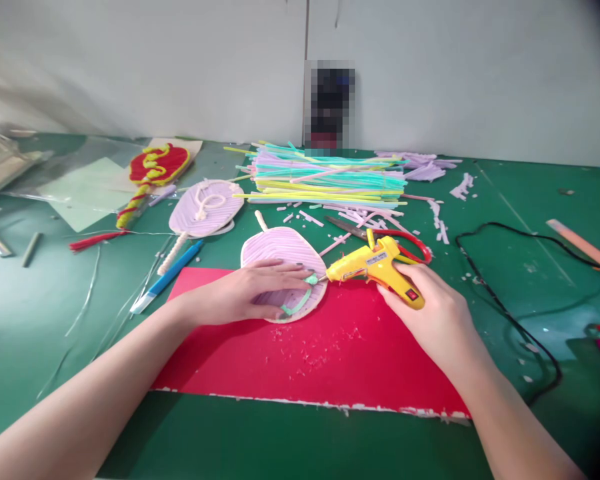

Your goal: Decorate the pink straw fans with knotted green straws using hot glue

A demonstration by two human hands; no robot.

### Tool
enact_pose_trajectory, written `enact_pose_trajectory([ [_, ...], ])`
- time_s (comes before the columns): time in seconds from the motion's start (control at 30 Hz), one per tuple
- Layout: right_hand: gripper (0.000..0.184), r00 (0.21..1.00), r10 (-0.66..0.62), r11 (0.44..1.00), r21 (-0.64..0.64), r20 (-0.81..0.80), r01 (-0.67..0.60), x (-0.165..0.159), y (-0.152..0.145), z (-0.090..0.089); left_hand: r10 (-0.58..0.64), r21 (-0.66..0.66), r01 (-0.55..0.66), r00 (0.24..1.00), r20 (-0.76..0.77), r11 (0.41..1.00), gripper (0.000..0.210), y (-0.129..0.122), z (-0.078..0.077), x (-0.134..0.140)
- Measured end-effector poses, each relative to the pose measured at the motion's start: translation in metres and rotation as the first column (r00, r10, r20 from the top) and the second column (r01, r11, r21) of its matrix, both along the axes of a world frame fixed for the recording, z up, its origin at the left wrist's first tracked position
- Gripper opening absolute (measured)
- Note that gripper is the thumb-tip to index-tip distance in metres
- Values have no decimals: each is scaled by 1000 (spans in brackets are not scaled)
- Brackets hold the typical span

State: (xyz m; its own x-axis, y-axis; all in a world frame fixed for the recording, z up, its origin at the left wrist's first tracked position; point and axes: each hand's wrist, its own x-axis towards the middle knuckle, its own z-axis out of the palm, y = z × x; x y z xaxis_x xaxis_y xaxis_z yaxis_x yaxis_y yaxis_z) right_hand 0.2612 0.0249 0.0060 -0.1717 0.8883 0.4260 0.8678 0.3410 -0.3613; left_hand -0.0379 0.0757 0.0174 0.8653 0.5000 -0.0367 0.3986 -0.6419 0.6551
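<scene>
My right hand (435,307) is wrapped round the grip of a yellow hot glue gun (363,261). Its nozzle points left and reaches the right edge of a lilac pipe-cleaner fan (275,245) with a pale rim. Across that fan lies my left hand (267,287), fingers stretched out and thumb apart. The fingertips and thumb touch a curved mint-green pipe cleaner (297,307) on its face; part of the fan is hidden under the hand. A short pale twisted stem (261,220) sticks out at the fan's far side. Red board (330,360) lies beneath.
Red-handled scissors (420,245) lie behind the glue gun. Beyond is a bundle of coloured pipe cleaners (325,177) with cut scraps. Another lilac fan (207,207), a red-and-yellow fan (160,163) and a blue pen-like tool (167,277) are left. A black cord (500,303) curves right.
</scene>
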Motion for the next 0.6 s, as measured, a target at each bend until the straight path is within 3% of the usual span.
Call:
enact_pose_trajectory([
  [0.43, 20, 1000, 15, 999, 40, 2, -15, 2, 0, -1, 54, -48, -54, 999, -4, 997, 49, -2, -1, -2],
  [0.6, 25, 996, -74, 997, 30, -45, 75, 3, 2, 3, 86, -73, -90, 995, -58, 993, 52, -5, 1, -4],
])
